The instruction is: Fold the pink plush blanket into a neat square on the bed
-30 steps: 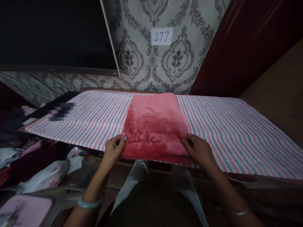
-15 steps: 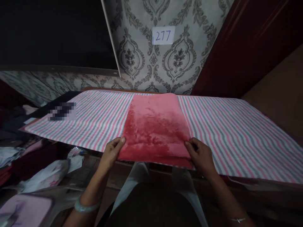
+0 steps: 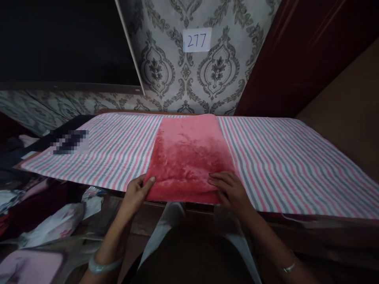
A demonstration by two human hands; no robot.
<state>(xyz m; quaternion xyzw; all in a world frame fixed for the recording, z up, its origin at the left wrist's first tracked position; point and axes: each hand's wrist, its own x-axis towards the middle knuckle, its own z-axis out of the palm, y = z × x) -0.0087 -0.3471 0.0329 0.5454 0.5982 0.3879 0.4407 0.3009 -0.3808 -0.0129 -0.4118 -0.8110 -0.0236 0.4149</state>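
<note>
A folded red plush cloth [image 3: 189, 146] lies across the middle of a striped pink, grey and white cover [image 3: 272, 157]. At its near left corner, my left hand [image 3: 137, 191] pinches the edge between thumb and fingers. My right hand [image 3: 231, 189] rests on top near the front right part of the cloth, fingers stretched out and pointing left. The right thumb is mostly hidden below. Darker and lighter patches show in the pile, and a low crease runs along the near edge.
A large dark screen [image 3: 65, 43] is at the back left. A paper marked 277 [image 3: 197, 40] is on the patterned wall. Left on the cover is a blurred-out dark object [image 3: 69, 142]. Plastic bags [image 3: 56, 225] and a pink stool-like surface [image 3: 32, 266] are lower left.
My right hand has let go of the near right corner and moved left onto the cloth's top, fingers now flat. My left hand keeps its hold at the left corner. The view has shifted slightly.
</note>
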